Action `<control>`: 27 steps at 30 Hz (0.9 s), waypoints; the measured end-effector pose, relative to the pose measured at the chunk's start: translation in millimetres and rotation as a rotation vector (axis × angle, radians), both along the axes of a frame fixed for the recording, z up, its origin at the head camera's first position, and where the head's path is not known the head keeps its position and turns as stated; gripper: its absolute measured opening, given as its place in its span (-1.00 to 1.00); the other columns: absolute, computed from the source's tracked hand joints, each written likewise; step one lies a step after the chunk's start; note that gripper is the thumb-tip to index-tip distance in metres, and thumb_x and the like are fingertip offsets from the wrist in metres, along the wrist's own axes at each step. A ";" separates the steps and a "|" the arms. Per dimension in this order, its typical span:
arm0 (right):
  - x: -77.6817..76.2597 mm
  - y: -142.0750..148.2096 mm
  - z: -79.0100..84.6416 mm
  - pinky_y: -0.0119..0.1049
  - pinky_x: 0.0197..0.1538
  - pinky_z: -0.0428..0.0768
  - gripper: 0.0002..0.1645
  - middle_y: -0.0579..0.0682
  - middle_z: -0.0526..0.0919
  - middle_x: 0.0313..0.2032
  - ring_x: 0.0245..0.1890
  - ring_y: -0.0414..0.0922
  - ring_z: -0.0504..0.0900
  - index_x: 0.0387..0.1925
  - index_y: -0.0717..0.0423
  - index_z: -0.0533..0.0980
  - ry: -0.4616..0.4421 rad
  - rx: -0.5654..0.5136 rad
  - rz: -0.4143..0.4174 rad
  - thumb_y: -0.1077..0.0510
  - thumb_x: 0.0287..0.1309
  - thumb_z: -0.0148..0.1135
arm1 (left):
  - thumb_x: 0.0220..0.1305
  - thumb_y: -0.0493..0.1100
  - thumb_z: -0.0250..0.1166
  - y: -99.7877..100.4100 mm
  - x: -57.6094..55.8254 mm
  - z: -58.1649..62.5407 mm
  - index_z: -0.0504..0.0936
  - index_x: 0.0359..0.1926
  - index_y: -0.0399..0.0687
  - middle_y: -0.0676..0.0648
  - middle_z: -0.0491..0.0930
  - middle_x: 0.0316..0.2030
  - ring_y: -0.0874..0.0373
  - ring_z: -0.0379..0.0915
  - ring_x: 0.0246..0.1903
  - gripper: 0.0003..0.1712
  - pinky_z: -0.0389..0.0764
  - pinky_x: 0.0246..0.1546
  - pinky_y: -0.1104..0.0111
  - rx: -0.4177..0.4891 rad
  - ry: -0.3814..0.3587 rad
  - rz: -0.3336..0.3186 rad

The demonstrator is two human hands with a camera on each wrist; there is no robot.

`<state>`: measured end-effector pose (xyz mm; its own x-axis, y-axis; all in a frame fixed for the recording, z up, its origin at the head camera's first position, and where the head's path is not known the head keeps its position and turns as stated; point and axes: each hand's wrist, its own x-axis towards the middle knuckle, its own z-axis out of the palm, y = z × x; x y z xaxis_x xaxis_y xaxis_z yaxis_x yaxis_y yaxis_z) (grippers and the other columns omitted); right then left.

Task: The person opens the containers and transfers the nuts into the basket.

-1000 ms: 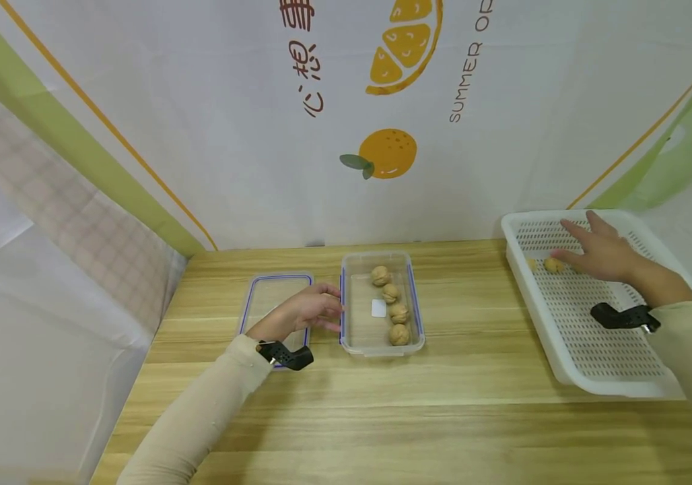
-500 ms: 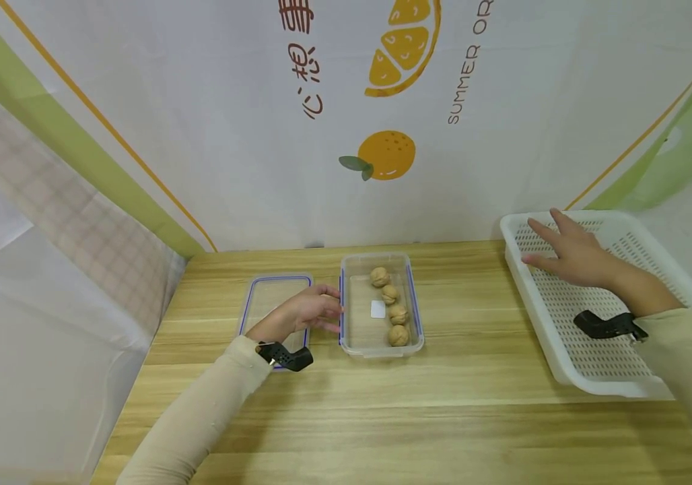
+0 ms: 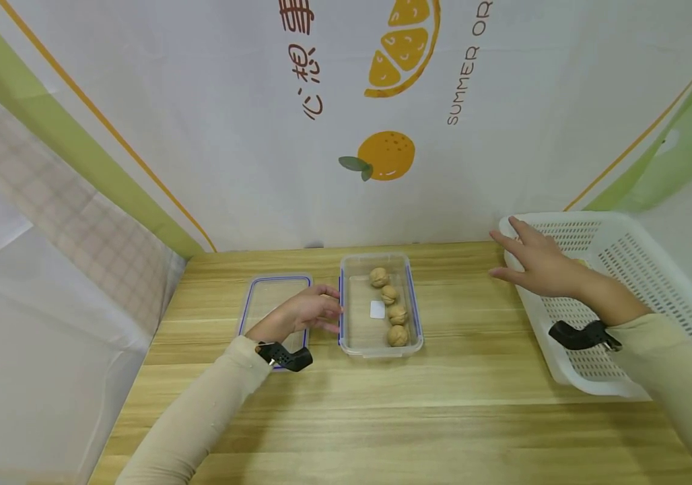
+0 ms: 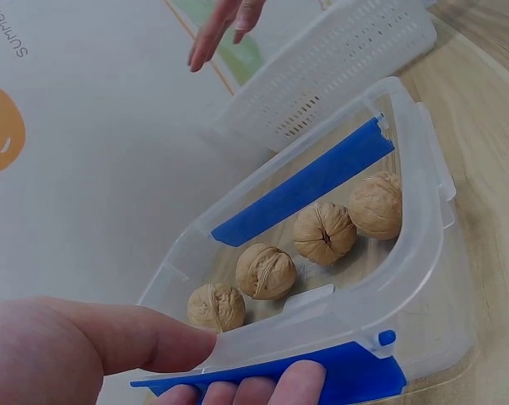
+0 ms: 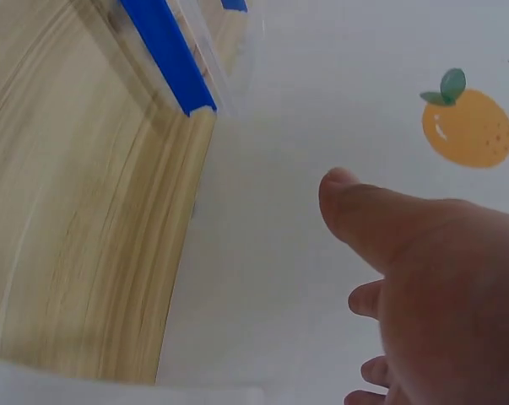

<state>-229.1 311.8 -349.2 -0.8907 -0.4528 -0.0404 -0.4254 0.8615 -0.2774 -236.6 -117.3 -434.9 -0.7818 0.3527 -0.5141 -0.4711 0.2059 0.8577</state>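
Note:
A clear plastic food container [image 3: 358, 337] with blue-edged side flaps [image 4: 355, 375] stands mid-table, several walnuts [image 3: 397, 314] lined up along its right side. My left hand [image 3: 306, 311] holds the container's left edge; in the left wrist view the thumb lies at the rim and curled fingers [image 4: 298, 384] press the blue flap. Above the left rim of a white perforated basket [image 3: 564, 367], my right hand [image 3: 542, 266] hovers with fingers spread; nothing shows between thumb and fingers [image 5: 368, 299] in the right wrist view. Its forearm hides part of the basket.
Left of the container lies its clear lid [image 3: 267, 289] with a blue seal, partly under my left wrist. A small tan thing [image 3: 579, 261] shows in the basket behind my right hand. A printed white cloth [image 3: 249, 182] hangs along the table's [image 3: 346, 417] back edge.
My right hand has moved left across the basket to its left rim, fingers spread. Walnuts seen beside it in the basket earlier are now mostly hidden. The left hand and container stay put.

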 end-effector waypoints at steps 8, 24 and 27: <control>-0.6 -25.9 -1.3 0.66 0.34 -0.07 0.00 0.50 -0.20 0.52 0.47 0.51 -0.13 0.56 0.28 0.03 -0.026 -0.051 0.052 -0.10 0.39 0.28 | 0.36 -0.44 0.13 0.6 1.1 2.1 0.21 0.33 -0.38 -0.22 0.45 -0.12 0.03 0.48 -0.21 -0.45 0.81 -0.09 0.15 -0.007 -0.007 -0.006; -3.4 -73.7 -8.8 0.47 0.48 -0.02 -0.07 0.48 -0.11 0.52 0.50 0.44 -0.11 0.55 0.30 0.06 -0.006 -0.084 0.198 -0.05 0.42 0.25 | 0.34 -0.42 0.15 1.8 -1.0 1.5 0.21 0.32 -0.38 -0.21 0.43 -0.13 0.03 0.47 -0.19 -0.43 0.78 -0.01 0.08 -0.005 -0.002 -0.021; -4.8 -83.8 -8.7 0.44 0.49 0.00 -0.07 0.48 -0.09 0.51 0.49 0.44 -0.08 0.55 0.29 0.07 0.001 -0.075 0.216 -0.08 0.42 0.24 | 0.34 -0.43 0.15 1.5 -0.8 1.5 0.21 0.32 -0.38 -0.20 0.43 -0.15 0.05 0.46 -0.21 -0.43 0.78 -0.02 0.08 -0.003 -0.004 -0.020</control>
